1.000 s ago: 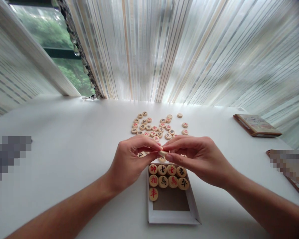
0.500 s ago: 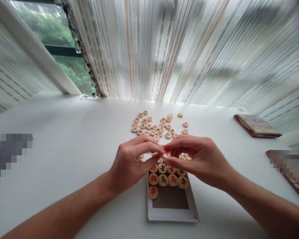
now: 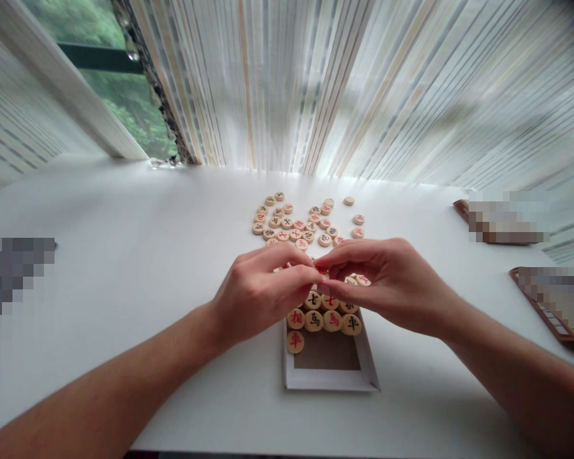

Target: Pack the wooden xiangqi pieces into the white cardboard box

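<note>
My left hand (image 3: 268, 287) and my right hand (image 3: 387, 280) meet over the far end of a shallow white box (image 3: 330, 380). Their fingers are pinched together around a small round wooden piece (image 3: 322, 270) with a red mark, mostly hidden by the fingertips. Rows of round pieces with red and black characters lie in the box, among them a black-marked piece (image 3: 351, 324) at the right side. A red-marked piece (image 3: 295, 342) sits alone in the nearest row, beside the bare brown box bottom. My left hand covers part of the box's far left.
Many loose wooden pieces (image 3: 287, 222) lie on the white table (image 3: 196, 217) beyond my hands. Two flat brown-edged objects (image 3: 473, 222), partly pixelated, lie at the right. A pixelated dark object (image 3: 16, 274) is at the left. Striped curtains hang behind.
The view has tilted down, so the table and box appear higher and the near table edge shows. My left fingers have moved slightly right and now cover more of the pinched piece.
</note>
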Demonstrator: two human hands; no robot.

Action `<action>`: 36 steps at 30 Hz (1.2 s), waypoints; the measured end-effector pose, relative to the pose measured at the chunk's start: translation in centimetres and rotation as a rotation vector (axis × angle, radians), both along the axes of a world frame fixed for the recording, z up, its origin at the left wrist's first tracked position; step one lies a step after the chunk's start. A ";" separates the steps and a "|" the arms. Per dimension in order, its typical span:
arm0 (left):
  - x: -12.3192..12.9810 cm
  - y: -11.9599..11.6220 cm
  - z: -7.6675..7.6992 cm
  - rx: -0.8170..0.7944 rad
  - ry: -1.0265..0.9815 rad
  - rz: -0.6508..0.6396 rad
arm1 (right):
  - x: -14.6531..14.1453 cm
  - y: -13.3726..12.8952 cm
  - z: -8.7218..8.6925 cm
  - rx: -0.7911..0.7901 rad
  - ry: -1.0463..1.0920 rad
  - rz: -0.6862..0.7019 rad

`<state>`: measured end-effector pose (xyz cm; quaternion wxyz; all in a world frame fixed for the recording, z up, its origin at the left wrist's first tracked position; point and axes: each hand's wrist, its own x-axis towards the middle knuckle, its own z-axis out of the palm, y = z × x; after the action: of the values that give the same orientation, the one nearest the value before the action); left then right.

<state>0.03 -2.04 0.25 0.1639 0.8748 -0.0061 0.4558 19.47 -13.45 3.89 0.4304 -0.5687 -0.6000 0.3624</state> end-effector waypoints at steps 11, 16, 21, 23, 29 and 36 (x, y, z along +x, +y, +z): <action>0.2 1.0 -0.3 -0.094 -0.014 0.079 | -0.1 -1.7 -0.3 0.065 -0.146 -0.074; 0.2 1.4 -0.7 -0.185 0.006 0.114 | -2.2 -3.7 -1.1 0.242 -0.351 -0.005; 0.2 1.2 -0.7 -0.195 0.016 0.113 | -3.8 -4.4 -1.8 0.415 -0.438 0.104; 0.3 1.2 -0.7 -0.193 0.015 0.113 | -4.1 -4.6 -2.1 0.429 -0.459 0.135; 0.4 1.2 -0.7 -0.190 0.029 0.108 | -4.6 -5.1 -3.4 0.445 -0.588 0.213; 0.4 1.1 -0.8 -0.187 0.017 0.104 | -4.8 -5.4 -3.7 0.479 -0.695 0.203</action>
<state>0.46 -0.91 -0.50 0.2209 0.8587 0.0833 0.4549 14.65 -18.80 0.20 0.2847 -0.4791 -0.8293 0.0402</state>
